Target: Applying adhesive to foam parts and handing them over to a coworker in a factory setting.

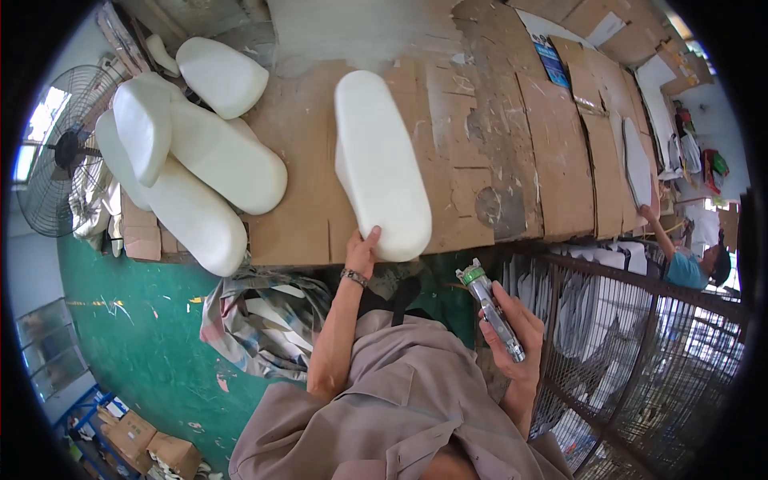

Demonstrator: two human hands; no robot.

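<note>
Left hand (362, 254) grips the white pad (382, 160) by its near end, probably to steady it on the cardboard-covered surface (296, 232). Right hand (518, 332)'s wrapped round a silver tool (498, 314), head clear of everything; the other pads (228, 156) sit piled off left, likely for elbow room.

Place type: workshop.
Cardboard (300, 228) covers the workbench (496, 136); shaped white pieces (216, 148) pile at its left edge, beside a caged fan (70, 150); a co-worker (690, 268) reaches over its right end.
</note>
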